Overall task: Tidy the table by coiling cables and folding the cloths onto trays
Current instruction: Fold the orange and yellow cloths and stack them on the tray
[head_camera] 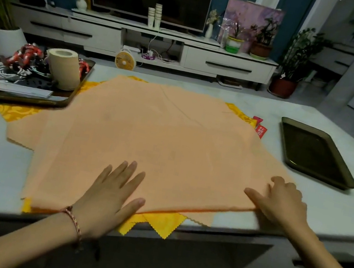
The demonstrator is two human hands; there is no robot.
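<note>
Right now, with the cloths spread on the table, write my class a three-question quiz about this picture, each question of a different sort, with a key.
1. True or false: the dark rectangular tray on the right holds a folded cloth.
2. Which lies on top? A) the large pale orange cloth B) the yellow patterned cloth with zigzag edges
3. Fill in: the beige paper roll stands on the ______ tray, beside the white cables.

Key:
1. False; it holds nothing.
2. A; the left hand lies flat on it and the right hand presses its right edge.
3. Left black tray.
</note>
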